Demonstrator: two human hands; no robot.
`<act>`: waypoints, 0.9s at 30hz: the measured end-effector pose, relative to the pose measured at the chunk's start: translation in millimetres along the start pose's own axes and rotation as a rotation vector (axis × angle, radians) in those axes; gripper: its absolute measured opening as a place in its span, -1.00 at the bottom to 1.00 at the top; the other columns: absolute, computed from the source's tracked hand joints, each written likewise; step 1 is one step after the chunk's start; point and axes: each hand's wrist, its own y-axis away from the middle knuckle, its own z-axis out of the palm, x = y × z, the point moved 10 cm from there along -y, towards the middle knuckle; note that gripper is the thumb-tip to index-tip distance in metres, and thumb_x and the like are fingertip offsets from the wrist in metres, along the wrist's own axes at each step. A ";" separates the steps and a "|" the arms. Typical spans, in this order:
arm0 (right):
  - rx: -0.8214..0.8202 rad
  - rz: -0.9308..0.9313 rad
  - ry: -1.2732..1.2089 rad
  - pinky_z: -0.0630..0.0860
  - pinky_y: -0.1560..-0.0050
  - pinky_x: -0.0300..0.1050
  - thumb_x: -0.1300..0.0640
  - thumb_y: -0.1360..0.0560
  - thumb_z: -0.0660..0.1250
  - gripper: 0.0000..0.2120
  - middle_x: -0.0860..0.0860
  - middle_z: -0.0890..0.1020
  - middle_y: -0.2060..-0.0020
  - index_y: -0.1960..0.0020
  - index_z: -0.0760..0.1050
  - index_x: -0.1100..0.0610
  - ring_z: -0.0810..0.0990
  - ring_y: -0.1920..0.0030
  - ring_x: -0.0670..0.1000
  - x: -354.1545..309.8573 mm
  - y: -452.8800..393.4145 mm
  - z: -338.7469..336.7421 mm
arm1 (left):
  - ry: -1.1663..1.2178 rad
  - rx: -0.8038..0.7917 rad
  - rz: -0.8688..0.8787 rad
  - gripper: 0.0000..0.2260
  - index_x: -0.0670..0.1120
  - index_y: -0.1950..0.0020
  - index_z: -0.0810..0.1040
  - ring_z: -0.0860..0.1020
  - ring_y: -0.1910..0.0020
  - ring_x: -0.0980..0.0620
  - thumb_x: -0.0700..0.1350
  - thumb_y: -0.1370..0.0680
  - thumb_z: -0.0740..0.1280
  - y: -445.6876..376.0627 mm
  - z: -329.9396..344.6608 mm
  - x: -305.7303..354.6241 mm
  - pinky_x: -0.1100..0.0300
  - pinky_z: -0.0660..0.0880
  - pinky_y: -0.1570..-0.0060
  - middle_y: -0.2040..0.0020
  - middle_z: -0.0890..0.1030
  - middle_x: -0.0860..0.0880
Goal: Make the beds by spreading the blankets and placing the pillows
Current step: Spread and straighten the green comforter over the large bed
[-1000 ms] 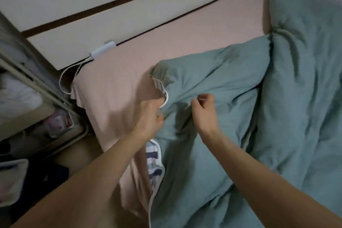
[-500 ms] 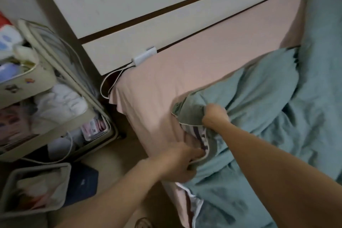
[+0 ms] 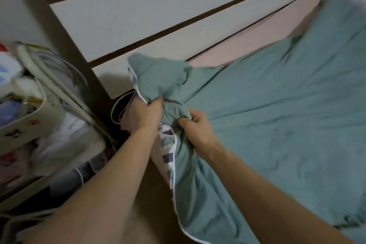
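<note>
Head view: we have both hands on the teal blanket (image 3: 277,109) at its corner, centre of frame. Left hand (image 3: 145,114) has its grip clamped on the bunched corner by the white piping; right hand (image 3: 196,132) has its grip clamped on a fold just beside it, fingers curled into the cloth. The hands sit close together, not touching as far as we can see. Corner tip stands up above the left hand against the white panelled wall (image 3: 128,18). Blanket covers most of the right side of the frame; its striped underside shows between the wrists. Pink sheet (image 3: 263,37) shows in a strip along the wall, upper right. A cluttered rack (image 3: 45,105) sits at left. Frame blurred, finer detail unclear.
</note>
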 end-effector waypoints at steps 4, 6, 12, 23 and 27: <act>-0.215 0.031 0.233 0.54 0.06 -0.13 0.42 -0.46 0.21 -0.76 0.08 0.66 0.16 0.02 0.61 0.24 0.60 0.15 -0.09 20.5 -15.4 57.9 | -0.240 0.030 0.251 -0.76 -0.22 -0.09 0.57 0.57 -0.05 -0.10 -0.31 -0.43 0.33 -13.3 -54.3 21.5 0.18 0.45 0.00 -0.03 0.63 -0.21; -0.359 0.093 0.567 0.53 0.07 -0.19 0.34 -0.46 0.23 -0.81 0.13 0.65 0.12 0.05 0.61 0.23 0.60 0.03 0.01 50.6 -21.6 73.2 | -0.473 -0.084 0.125 -0.78 -0.17 -0.11 0.57 0.57 -0.08 -0.17 -0.26 -0.46 0.35 -22.1 -52.5 -13.5 0.17 0.40 0.07 -0.06 0.62 -0.19; 0.097 0.190 0.674 0.50 -0.04 -0.05 0.29 -0.48 0.22 -0.76 0.23 0.67 0.05 -0.04 0.62 0.29 0.62 -0.04 0.17 62.5 -55.3 9.3 | -0.904 -0.423 -0.163 -0.17 -0.03 -0.56 0.00 0.41 -0.31 -0.22 -0.01 -0.43 0.41 -38.3 -39.0 -90.5 -0.03 0.42 -0.24 -0.39 0.36 -0.18; 0.149 0.107 0.661 0.44 -0.15 -0.05 0.15 -0.56 0.21 -0.66 0.18 0.54 -0.20 -0.30 0.40 0.24 0.53 -0.16 0.15 26.4 -181.7 -0.6 | -1.172 -0.417 0.482 -0.45 -0.05 -0.45 0.29 0.23 -0.44 -0.09 0.10 -0.52 0.33 -117.5 66.1 -14.5 0.03 0.23 -0.41 -0.44 0.30 -0.08; 0.127 0.229 0.676 0.39 -0.21 -0.07 0.02 -0.54 0.27 -0.57 0.18 0.52 -0.23 -0.30 0.37 0.25 0.48 -0.25 0.16 47.6 -227.6 2.7 | -1.250 -0.489 0.360 -0.22 -0.02 -0.56 0.06 0.12 -0.51 -0.11 0.20 -0.47 0.34 -161.3 98.0 -44.1 -0.04 0.12 -0.47 -0.53 0.18 -0.09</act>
